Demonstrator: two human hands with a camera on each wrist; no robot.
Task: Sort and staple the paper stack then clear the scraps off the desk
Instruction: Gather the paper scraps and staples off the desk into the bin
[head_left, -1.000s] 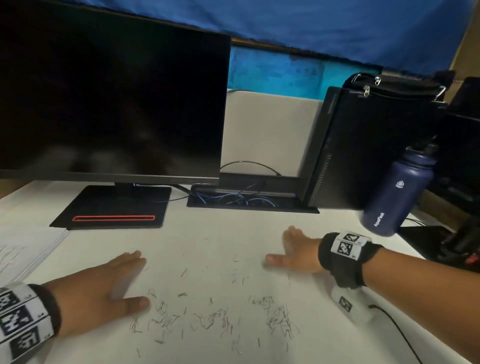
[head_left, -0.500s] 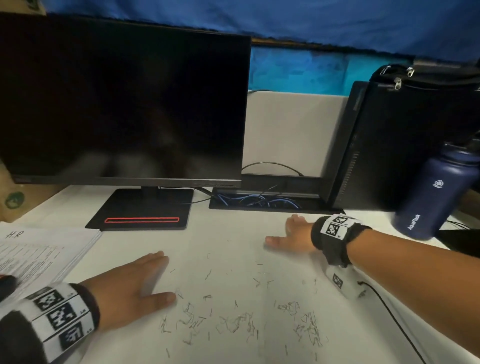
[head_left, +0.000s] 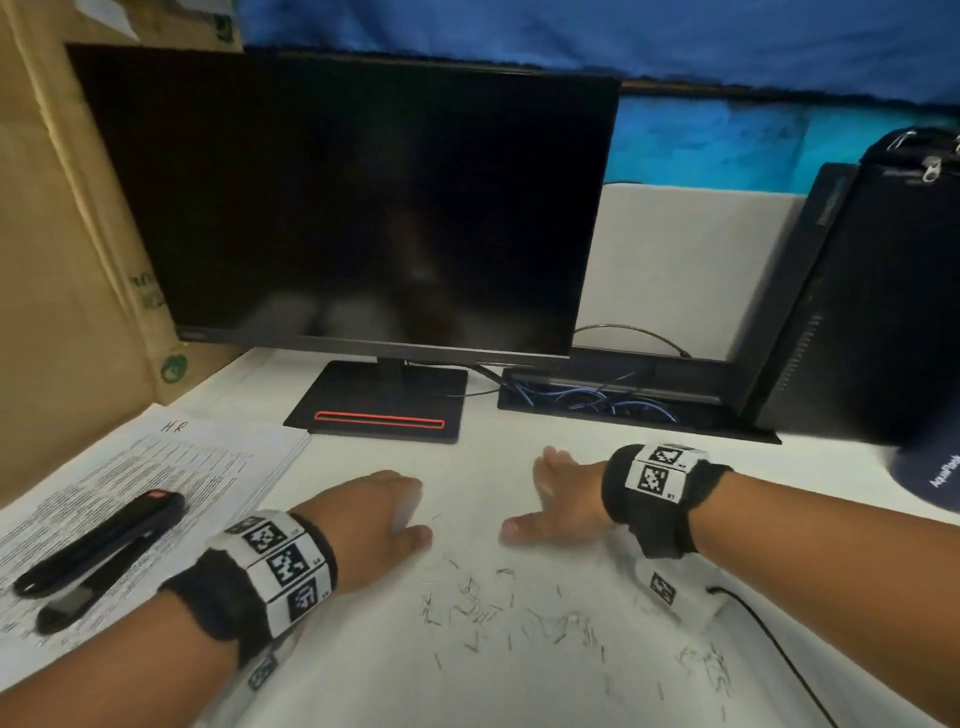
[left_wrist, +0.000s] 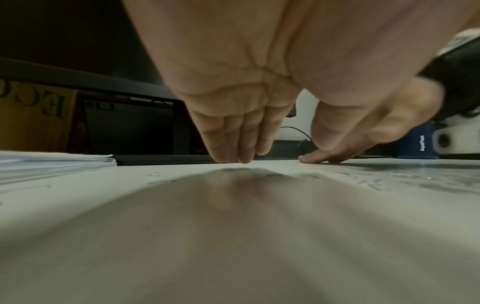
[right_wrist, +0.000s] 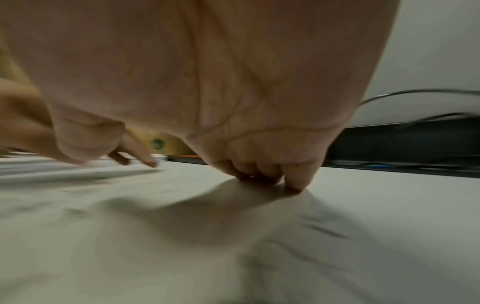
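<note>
Both hands are closer together than half a second ago; left hand (head_left: 363, 525) has slid right toward right hand (head_left: 563, 499), gap between thumbs now narrow. View has swung left too, so the paper stack is fully in frame.

Monitor (head_left: 343, 208) stands at the back of the tabletop (head_left: 519, 691), cardboard box (head_left: 57, 270) left of it, black PC tower (head_left: 878, 312) at right with a navy bottle (head_left: 935, 480) just in front. Recessed cable tray (head_left: 613, 405) behind the hands holds blue cables (head_left: 597, 402).

Paper stack (head_left: 150, 483) lies at left, black stapler (head_left: 98, 545) resting on top. Staple scraps (head_left: 519, 618) are scattered on the tabletop on the near side of both hands, none under them as far as visible.

Both hands flat, palms down, fingers straight and together, fingertips (left_wrist: 233, 156) touching the tabletop, holding nothing.
</note>
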